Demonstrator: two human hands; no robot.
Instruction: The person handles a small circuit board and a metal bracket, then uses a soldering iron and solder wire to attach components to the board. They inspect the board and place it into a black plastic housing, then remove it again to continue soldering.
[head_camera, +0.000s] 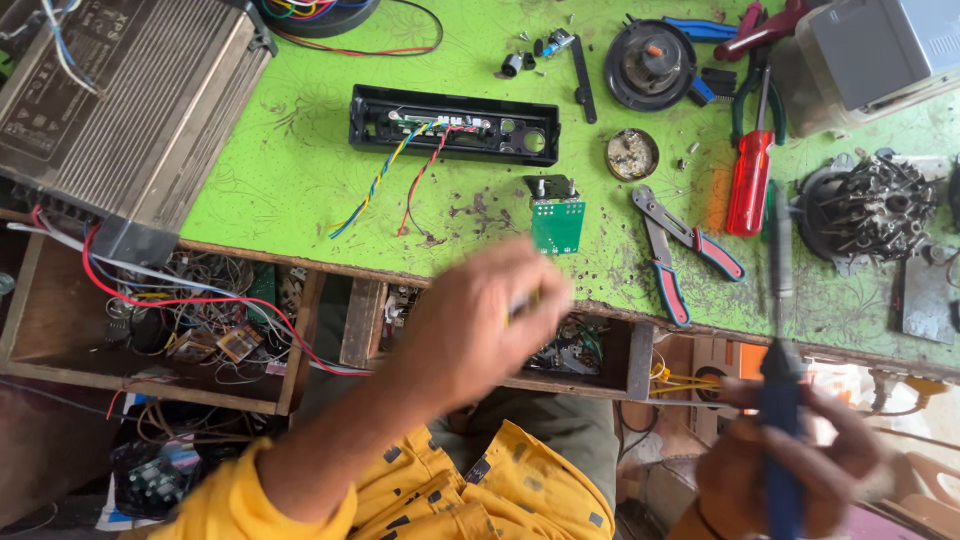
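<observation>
**Item count at the green bench**

One green bench (300, 180). Two hands in view: left hand (480, 320), right hand (790, 470). One blue-handled soldering iron (781, 400). One small green circuit board (557, 225). One long black plastic housing (455, 125). One red-handled screwdriver (750, 180). One pair of red-and-blue-handled pliers (680, 245). One ribbed metal controller box (130, 100). One small round tin (632, 154). Two open wooden drawers, the left drawer (40, 350) holding tangled wiring.

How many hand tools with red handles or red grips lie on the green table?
3. A red-handled screwdriver lies right of centre, red-and-blue-gripped pliers sit left of it near the table edge, and another red-handled tool lies at the top edge. More may be hidden under the clutter.
</observation>
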